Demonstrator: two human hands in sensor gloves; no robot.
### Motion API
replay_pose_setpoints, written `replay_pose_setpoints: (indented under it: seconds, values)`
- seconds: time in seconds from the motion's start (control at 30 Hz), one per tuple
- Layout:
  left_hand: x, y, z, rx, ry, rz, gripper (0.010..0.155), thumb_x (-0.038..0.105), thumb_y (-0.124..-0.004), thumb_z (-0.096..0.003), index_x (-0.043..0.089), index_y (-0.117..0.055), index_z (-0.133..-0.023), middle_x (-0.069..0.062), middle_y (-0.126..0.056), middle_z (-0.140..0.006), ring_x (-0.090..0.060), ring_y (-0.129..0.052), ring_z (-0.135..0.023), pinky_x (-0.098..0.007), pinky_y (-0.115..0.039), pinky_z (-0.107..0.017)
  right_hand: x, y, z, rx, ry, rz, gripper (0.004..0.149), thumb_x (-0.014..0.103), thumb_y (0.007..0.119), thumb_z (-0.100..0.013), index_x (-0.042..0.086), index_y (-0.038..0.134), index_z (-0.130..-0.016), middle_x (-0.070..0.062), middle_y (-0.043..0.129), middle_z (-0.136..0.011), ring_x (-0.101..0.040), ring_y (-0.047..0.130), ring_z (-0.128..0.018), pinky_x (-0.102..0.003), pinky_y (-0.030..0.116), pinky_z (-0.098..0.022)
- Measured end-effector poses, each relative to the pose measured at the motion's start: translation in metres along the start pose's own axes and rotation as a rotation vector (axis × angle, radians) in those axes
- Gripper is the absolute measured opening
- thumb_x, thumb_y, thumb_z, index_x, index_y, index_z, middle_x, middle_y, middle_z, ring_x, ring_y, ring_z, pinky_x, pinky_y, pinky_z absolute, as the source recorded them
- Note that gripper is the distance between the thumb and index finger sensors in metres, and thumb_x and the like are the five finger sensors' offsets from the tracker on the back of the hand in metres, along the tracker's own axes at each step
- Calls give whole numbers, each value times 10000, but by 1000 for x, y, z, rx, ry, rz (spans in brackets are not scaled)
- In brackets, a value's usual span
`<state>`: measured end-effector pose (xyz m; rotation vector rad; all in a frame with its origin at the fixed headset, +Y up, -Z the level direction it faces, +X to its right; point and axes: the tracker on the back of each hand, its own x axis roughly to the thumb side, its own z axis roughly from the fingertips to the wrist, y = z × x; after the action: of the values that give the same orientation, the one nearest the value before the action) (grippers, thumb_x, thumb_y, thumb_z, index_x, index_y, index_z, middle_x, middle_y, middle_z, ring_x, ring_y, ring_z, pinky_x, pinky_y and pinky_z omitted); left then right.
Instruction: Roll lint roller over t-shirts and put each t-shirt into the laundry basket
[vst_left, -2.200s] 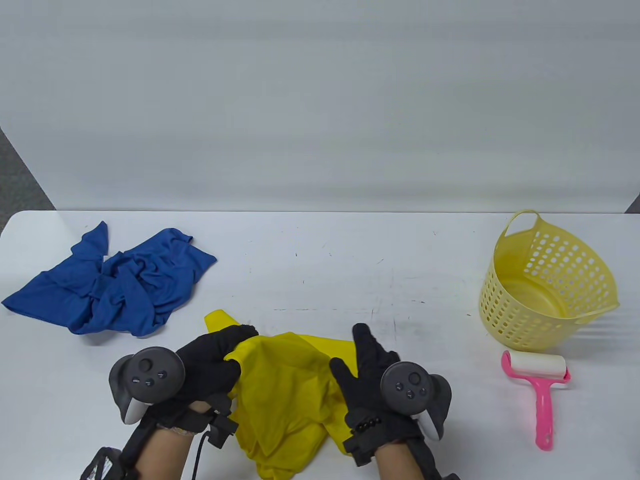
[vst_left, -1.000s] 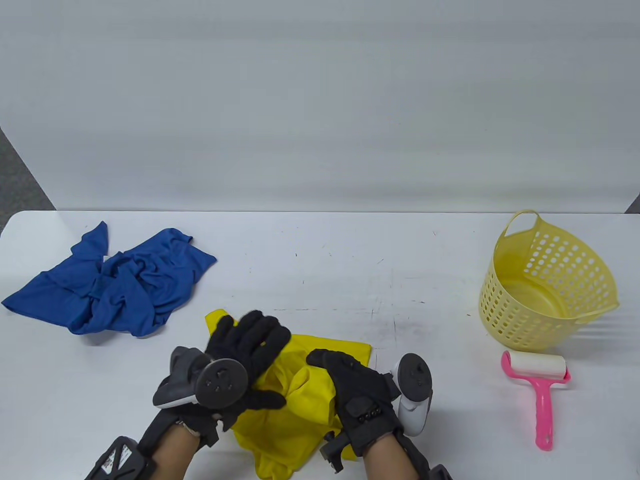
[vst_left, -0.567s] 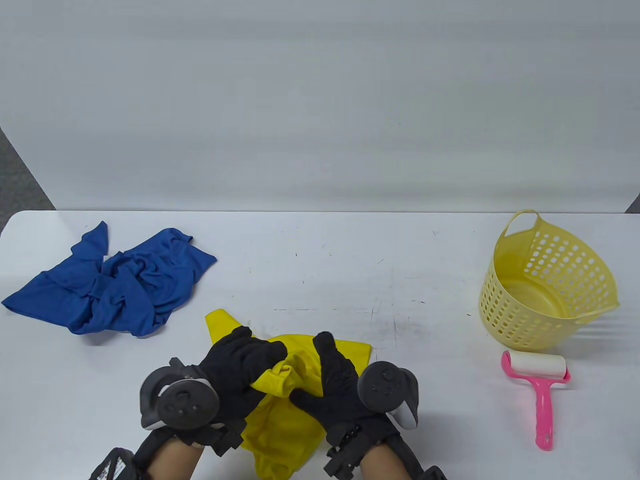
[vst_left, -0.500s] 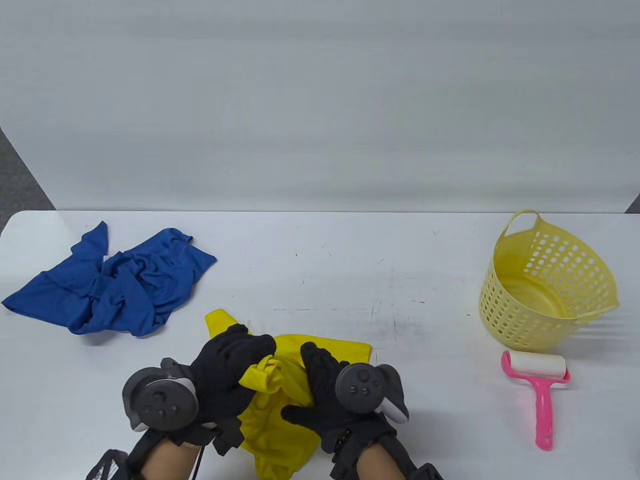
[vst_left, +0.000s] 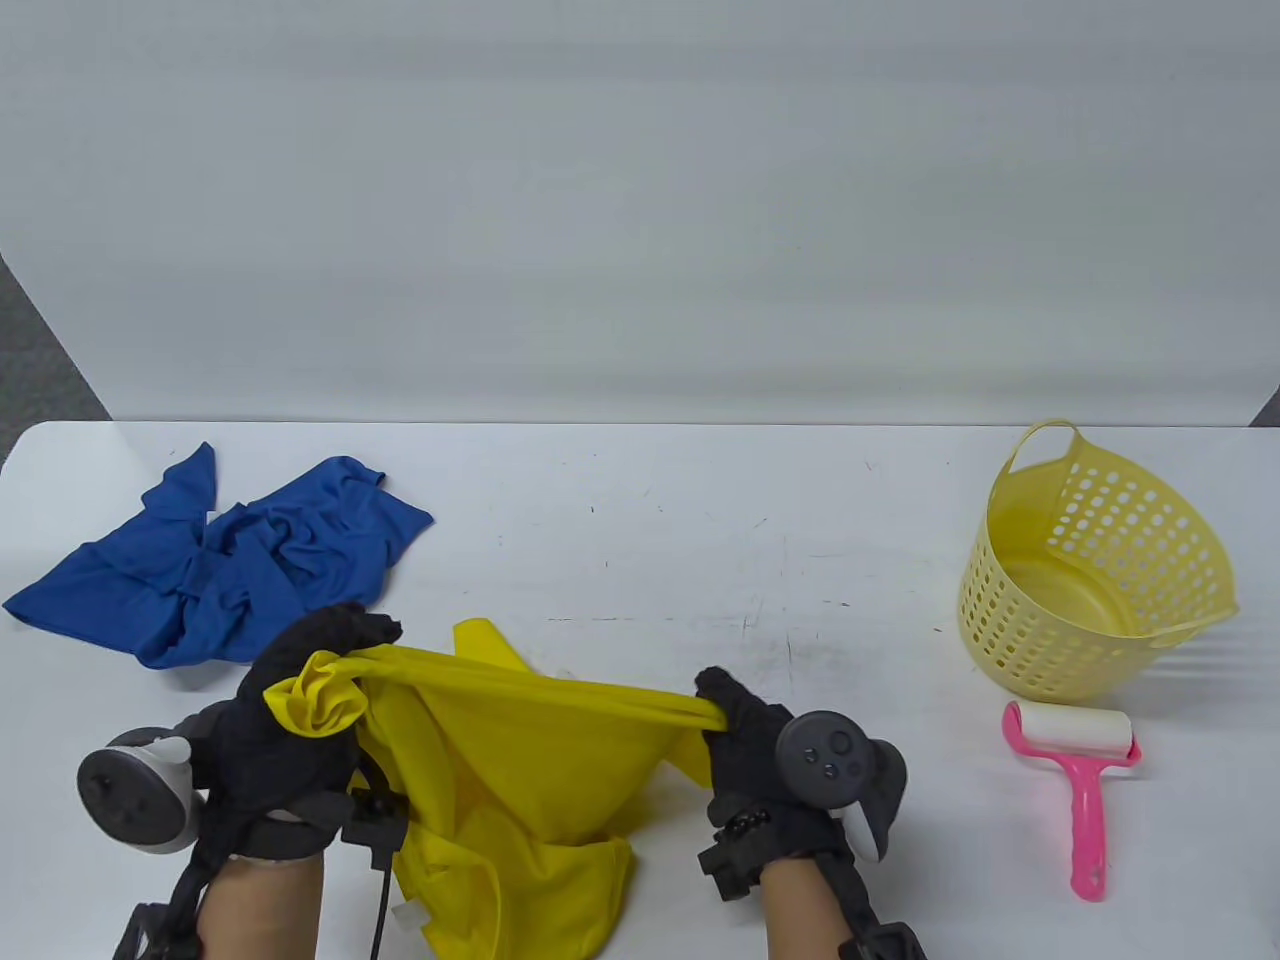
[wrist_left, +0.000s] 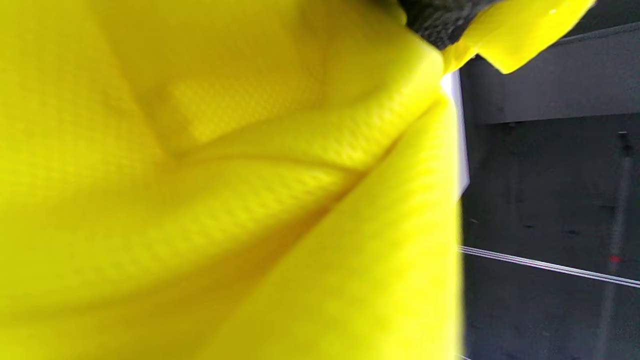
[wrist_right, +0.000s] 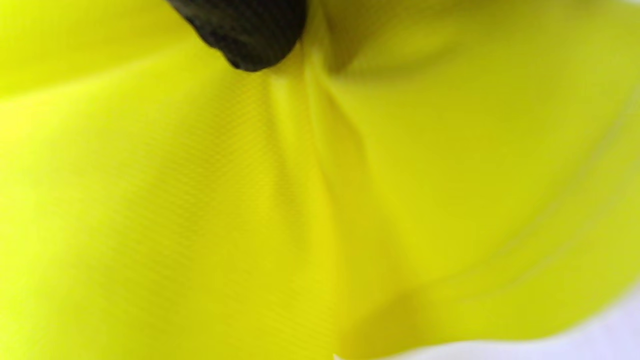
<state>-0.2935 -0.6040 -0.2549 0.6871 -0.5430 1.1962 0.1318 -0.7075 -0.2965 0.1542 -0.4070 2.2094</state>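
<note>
A yellow t-shirt (vst_left: 530, 770) hangs stretched between my two hands near the table's front edge, its lower part draped down. My left hand (vst_left: 300, 690) grips a bunched corner of it at the left. My right hand (vst_left: 735, 715) pinches the other end of the taut edge. Yellow cloth (wrist_left: 225, 190) fills the left wrist view, with a gloved fingertip (wrist_left: 440, 20) at the top. The right wrist view also shows only yellow cloth (wrist_right: 350, 200) and one fingertip (wrist_right: 250, 30). A blue t-shirt (vst_left: 230, 570) lies crumpled at the left. The pink lint roller (vst_left: 1080, 770) lies on the table at the right.
A yellow perforated laundry basket (vst_left: 1150, 540) stands tilted at the right, just behind the lint roller, with nothing visible inside. The white table (vst_left: 650, 520) stretches bare between the blue shirt and the basket. A grey wall backs the table.
Both hands took hold of the yellow shirt's bunched middle, then moved apart, left hand leftwards and right hand rightwards, lifting and pulling the cloth taut between them.
</note>
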Motion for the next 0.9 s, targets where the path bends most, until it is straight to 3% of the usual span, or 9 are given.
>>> replay_pose_setpoints:
  seconds: [0.07,0.13,0.2,0.3,0.4,0.57,0.67,0.77,0.9]
  values:
    - [-7,1,-1,-46,28,-94,463,389,-666,-575,387,-543,-1021,80,-848,-890,-276,-869,-885,-614,-591,-741,4,-24,3,-110,-64,-46,442,183,705,-449,147,663,-887,-147,850,-845,-451,852,-757,-684,606,-551]
    - [-13,-1,0,-104,58,-317,489,372,-655,-582,396,-505,-1047,73,-809,-969,-282,-828,-949,-634,-567,-751,11,-51,11,-326,-138,-49,474,152,695,-446,151,615,-913,-162,802,-877,-451,837,-764,-690,599,-551]
    - [-17,-3,1,-124,78,-456,490,368,-650,-583,407,-506,-1049,67,-797,-996,-284,-819,-966,-637,-562,-757,13,-67,17,-477,-204,52,493,225,732,-444,138,606,-912,-152,855,-806,-389,931,-648,-623,694,-505]
    - [-25,2,2,-77,129,-423,503,380,-658,-582,398,-502,-1060,56,-809,-987,-290,-832,-950,-631,-573,-750,4,-70,15,-339,-132,288,535,340,766,-453,132,611,-920,-102,901,-686,-322,960,-514,-567,734,-473]
    - [-35,11,5,-3,191,-305,492,398,-679,-580,372,-538,-1051,48,-840,-951,-295,-860,-911,-623,-593,-735,-11,-61,9,-246,-147,413,437,338,770,-437,142,764,-828,-58,978,-560,-269,1010,-381,-530,793,-412]
    - [-48,16,7,-17,273,-399,472,393,-685,-580,362,-571,-1037,47,-850,-940,-294,-870,-903,-627,-599,-732,-14,-37,2,-49,-95,345,415,246,722,-451,139,731,-852,-95,936,-670,-332,983,-511,-578,736,-474]
    - [-62,16,9,-55,347,-391,466,380,-687,-581,365,-579,-1034,36,-838,-962,-302,-854,-926,-635,-587,-738,-7,-30,3,-47,-162,316,420,205,686,-454,147,693,-870,-99,886,-702,-322,944,-523,-563,731,-467]
    - [-62,12,6,-124,360,-321,459,379,-697,-582,376,-607,-1033,18,-842,-970,-317,-855,-926,-645,-585,-734,11,-35,4,-157,-209,202,428,258,692,-461,132,688,-870,-81,890,-561,-242,919,-316,-495,782,-348]
    - [-49,4,3,-148,299,-384,471,428,-696,-574,354,-615,-1032,31,-926,-756,-244,-959,-662,-564,-709,-651,31,-34,7,-116,-254,313,420,383,750,-467,126,781,-799,31,939,-342,-98,907,-87,-380,856,-169]
